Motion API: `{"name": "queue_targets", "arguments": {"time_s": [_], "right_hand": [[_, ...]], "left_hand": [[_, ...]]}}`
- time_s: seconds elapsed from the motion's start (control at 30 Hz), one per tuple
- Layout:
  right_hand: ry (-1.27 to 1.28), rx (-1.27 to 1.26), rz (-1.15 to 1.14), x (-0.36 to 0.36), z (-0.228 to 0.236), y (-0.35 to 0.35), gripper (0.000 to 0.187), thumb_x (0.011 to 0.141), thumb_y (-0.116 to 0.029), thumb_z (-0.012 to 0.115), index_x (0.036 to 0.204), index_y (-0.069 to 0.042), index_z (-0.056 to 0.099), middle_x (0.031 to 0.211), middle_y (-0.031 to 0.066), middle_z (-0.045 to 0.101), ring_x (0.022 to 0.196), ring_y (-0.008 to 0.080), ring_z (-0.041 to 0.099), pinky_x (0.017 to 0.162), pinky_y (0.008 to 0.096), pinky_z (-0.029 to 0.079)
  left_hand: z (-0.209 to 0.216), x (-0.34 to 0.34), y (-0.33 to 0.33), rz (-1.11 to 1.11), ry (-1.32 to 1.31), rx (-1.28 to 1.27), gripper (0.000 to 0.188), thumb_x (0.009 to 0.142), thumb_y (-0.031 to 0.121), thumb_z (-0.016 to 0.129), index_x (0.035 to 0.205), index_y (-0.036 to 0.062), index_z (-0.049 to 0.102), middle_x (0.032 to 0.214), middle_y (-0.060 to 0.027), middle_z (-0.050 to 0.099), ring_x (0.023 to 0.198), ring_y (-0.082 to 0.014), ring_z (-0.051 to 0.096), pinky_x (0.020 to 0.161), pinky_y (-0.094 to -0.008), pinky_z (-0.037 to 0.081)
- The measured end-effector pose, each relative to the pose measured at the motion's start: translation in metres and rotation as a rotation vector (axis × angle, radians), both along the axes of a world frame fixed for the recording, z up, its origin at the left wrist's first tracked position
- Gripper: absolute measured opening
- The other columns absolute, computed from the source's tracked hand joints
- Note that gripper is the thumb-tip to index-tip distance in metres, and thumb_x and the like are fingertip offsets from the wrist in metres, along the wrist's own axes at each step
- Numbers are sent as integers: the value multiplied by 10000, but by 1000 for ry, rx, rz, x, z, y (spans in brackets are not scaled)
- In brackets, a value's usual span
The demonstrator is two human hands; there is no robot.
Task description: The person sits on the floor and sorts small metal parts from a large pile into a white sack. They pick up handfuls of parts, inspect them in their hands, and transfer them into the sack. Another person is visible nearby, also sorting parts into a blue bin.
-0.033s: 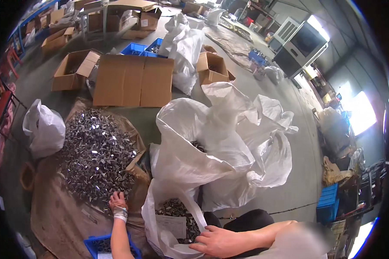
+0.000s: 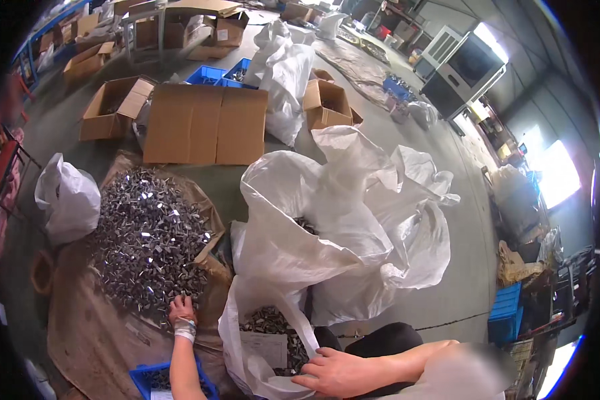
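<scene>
Staying at pile [image 2: 150, 237]: left hand [image 2: 183, 312]

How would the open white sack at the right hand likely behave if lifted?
The white sack would probably feel floppy: its rim folds and creases near the right hand. It is likely heavy, since many small metal pieces lie inside. Those pieces look loose, so they would probably shift if it tipped.
</scene>
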State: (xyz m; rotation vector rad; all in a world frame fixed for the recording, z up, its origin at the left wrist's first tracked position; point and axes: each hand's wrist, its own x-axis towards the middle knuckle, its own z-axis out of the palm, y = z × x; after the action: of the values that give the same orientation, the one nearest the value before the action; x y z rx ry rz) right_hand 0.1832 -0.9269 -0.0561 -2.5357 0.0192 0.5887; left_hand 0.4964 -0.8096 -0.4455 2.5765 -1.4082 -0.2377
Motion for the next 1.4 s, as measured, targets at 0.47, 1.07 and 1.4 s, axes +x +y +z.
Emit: {"name": "queue_targets", "arguments": {"time_s": [0.47,1.07,1.4], "right_hand": [[-104,-33,10,-17,-18,2,480,799,-268,616,1209,-43,511,865,74,544,827,231,561,720,357,414],[-60,-60,12,-24,-15,8,396,760,-272,679,1072,-61,558,874,103,615,858,279,619,704,412,463],[-63,-24,-3,-27,-27,11,332,757,-272,694,961,-35,583,874,127,647,864,323,639,687,447,491]], "left_hand": [[10,0,-17,1013,1443,-852,221,763,0,563,957,103,539,673,-36,496,589,-150,520,419,-264,404],[57,28,-46,724,2648,-2030,248,871,42,525,1105,-33,556,1041,-129,607,854,-212,582,703,-319,513],[145,-10,-47,770,2169,-1920,251,874,122,552,1097,14,591,1020,-126,626,926,-223,597,741,-325,518]]}}
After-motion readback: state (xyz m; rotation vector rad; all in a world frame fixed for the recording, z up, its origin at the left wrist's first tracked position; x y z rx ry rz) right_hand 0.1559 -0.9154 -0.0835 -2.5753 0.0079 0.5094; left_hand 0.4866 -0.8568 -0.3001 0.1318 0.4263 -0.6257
